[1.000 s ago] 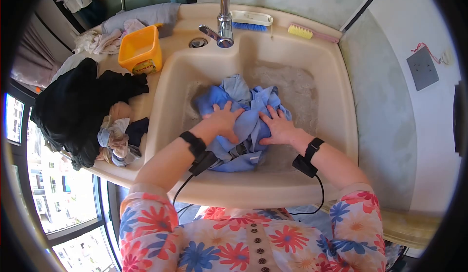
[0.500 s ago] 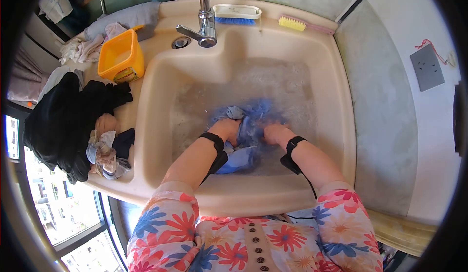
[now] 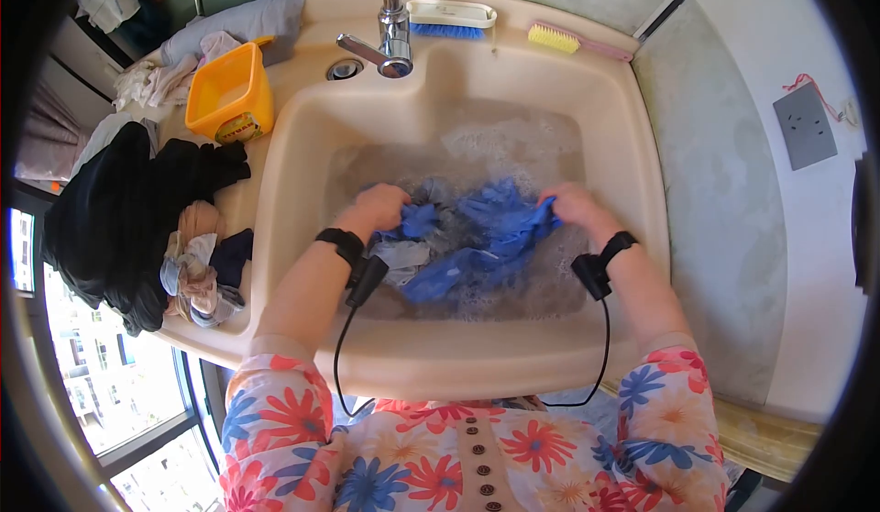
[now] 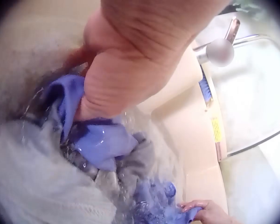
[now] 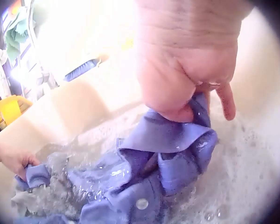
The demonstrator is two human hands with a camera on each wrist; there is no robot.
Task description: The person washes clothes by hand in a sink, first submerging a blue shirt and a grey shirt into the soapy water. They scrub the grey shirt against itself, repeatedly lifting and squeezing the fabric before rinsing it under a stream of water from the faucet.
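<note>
A wet blue shirt [image 3: 490, 228] lies spread in the cloudy water [image 3: 536, 292] of a beige sink [image 3: 477, 365]. My left hand [image 3: 378, 208] grips a fold of blue cloth on the left side. On the right, my right hand [image 3: 573, 202] pinches another part of the shirt between thumb and fingers, lifting it at the water's surface. A pale round button [image 5: 142, 204] shows on the shirt in the right wrist view. Pale grey cloth [image 4: 37, 172] lies beside the blue cloth, close under my left hand.
A chrome faucet [image 3: 394, 40] stands at the sink's back, with a blue-bristled brush [image 3: 449, 19] and a yellow-bristled brush [image 3: 555, 38] on the ledge. An orange tub [image 3: 229, 90], black clothes [image 3: 119, 219] and small crumpled garments [image 3: 197, 264] lie on the left counter.
My hands first pressed the bunched shirt, then plunged it into the water close together. Now they are farther apart and higher, with the cloth spread out between them.
</note>
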